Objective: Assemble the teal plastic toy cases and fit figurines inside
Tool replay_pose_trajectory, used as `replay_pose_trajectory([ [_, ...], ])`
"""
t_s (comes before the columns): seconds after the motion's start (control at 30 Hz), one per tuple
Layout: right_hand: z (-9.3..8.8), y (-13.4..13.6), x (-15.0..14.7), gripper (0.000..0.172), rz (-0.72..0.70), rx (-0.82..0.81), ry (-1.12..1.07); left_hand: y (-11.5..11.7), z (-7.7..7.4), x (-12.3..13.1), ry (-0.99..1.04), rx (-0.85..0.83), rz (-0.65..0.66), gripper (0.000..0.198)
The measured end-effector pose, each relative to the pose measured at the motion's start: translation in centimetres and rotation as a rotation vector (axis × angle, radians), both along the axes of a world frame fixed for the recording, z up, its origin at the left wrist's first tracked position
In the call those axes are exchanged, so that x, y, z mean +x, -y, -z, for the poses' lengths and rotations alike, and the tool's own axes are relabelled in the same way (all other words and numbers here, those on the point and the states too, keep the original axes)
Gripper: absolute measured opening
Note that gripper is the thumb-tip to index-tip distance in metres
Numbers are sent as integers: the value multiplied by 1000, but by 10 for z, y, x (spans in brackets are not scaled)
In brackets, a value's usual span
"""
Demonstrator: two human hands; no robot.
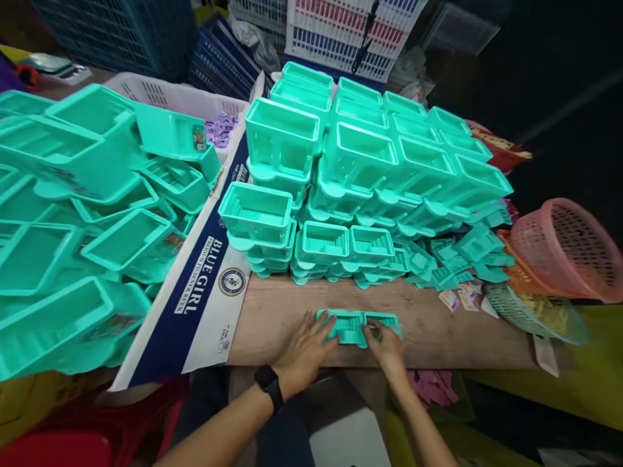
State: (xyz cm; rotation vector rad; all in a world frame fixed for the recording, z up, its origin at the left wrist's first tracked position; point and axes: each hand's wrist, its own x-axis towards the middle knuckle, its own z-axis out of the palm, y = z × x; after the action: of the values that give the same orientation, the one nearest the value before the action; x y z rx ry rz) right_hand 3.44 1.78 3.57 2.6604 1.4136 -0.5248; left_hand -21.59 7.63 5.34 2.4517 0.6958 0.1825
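My left forearm (224,425) and right forearm (419,415) slanted inward, bringing both hands near each other without touching. My left hand (307,349) lay palm down, its fingers spread and pointing forward and rightward. My right hand (388,353) angled leftward, fingers bent, thumb and forefinger close together.

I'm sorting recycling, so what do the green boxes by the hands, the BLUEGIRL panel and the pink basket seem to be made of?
Green boxes: probably moulded plastic, slightly glossy, from their even colour and rounded rims.
BLUEGIRL panel: likely cardboard, smooth-looking, a thin flat sheet with printed lettering.
Pink basket: apparently plastic, sheen hard to judge, with regular holes through an evenly coloured wall.
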Motion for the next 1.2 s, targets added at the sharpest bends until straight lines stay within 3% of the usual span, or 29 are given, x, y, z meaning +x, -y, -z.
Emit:
replay_pose_trajectory([
  [0.1,-2,-9,-12,42,-189,83,-52,-11,6,-24,-85,17,-125,25],
  [0.2,-10,-9,-5,49,-312,121,-33,-10,1,-39,-146,6,-263,17],
  [0.3,-15,-1,-7,39,-365,112,-2,1,-7,-37,-184,-36,-369,16],
  [0.4,-13,5,-30,35,-357,120,47,15,-13,-24,-204,-103,-421,18],
  [0.57,-9,6,-85,46,-320,145,81,27,-20,-14,-174,-185,-385,35],
  [0.83,-31,-11,-125,47,-275,50,157,26,-12,-25,-60,-225,-256,29],
  [0.97,-39,-23,-135,40,-271,-33,210,33,-15,-39,64,-220,-278,36],
  [1.2,-31,-35,-142,30,-219,-102,265,53,-13,-81,165,-286,-486,28],
])
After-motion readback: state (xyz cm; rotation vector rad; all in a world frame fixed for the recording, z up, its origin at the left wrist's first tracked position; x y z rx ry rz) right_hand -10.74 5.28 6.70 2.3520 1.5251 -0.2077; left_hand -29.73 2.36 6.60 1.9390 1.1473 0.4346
